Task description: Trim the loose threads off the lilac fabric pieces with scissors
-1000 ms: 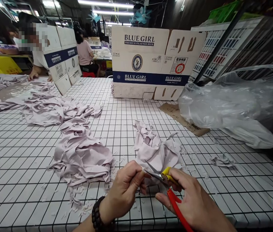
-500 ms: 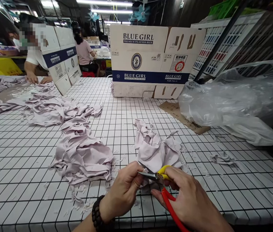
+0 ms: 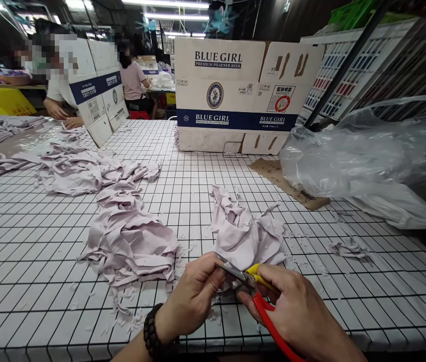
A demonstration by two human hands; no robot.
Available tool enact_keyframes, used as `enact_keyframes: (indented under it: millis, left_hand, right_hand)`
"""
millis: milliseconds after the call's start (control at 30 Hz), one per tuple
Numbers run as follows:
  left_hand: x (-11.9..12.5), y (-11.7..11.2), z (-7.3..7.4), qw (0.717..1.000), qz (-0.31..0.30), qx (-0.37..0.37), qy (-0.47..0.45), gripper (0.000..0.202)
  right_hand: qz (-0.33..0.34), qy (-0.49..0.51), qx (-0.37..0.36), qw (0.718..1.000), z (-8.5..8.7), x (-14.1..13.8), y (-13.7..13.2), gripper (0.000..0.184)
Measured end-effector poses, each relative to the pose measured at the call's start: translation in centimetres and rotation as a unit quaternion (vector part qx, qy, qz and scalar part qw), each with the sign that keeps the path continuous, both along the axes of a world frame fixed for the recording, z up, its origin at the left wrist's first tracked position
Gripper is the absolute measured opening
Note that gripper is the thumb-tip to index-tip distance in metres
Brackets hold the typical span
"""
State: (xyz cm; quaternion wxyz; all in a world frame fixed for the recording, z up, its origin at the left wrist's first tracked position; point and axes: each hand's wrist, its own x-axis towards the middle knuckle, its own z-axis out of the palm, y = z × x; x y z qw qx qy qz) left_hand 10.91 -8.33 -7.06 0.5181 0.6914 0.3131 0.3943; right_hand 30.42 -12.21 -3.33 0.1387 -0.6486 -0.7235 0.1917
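My right hand (image 3: 292,306) grips a pair of scissors (image 3: 245,275) with one yellow and one red handle. Their blades point left, and the tips reach the thumb and finger of my left hand (image 3: 198,291). That left hand, with a dark beaded bracelet at its wrist, is pinched closed on an edge of pale lilac fabric (image 3: 241,234); the pinched part is mostly hidden by the fingers. The rest of this crumpled fabric lies on the table just beyond both hands. A larger lilac fabric heap (image 3: 132,239) sits to the left of my left hand.
Small scraps (image 3: 122,314) litter the gridded tablecloth (image 3: 39,281). More lilac fabric (image 3: 73,171) lies farther left, near a seated co-worker (image 3: 60,95). A white beer carton (image 3: 216,95) stands at the back. Brown cardboard (image 3: 288,183) and a clear plastic bag (image 3: 363,156) lie at right.
The scissor blades were spread apart and are now nearly closed beside my left fingertips. My hands stay almost in place, and the view has shifted slightly.
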Motion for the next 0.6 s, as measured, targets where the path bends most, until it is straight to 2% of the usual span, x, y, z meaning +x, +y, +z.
enact_keyframes:
  millis: [400, 600]
  left_hand:
    - [-0.1, 0.0, -0.3, 0.996, -0.016, -0.081, -0.04, 0.036]
    - [0.2, -0.2, -0.6, 0.983, -0.019, -0.159, -0.089, 0.035]
  right_hand:
    - [0.016, -0.005, 0.042, 0.999, -0.8, 0.0, 0.2, 0.039]
    - [0.013, 0.027, 0.042, 0.999, -1.1, -0.1, 0.1, 0.037]
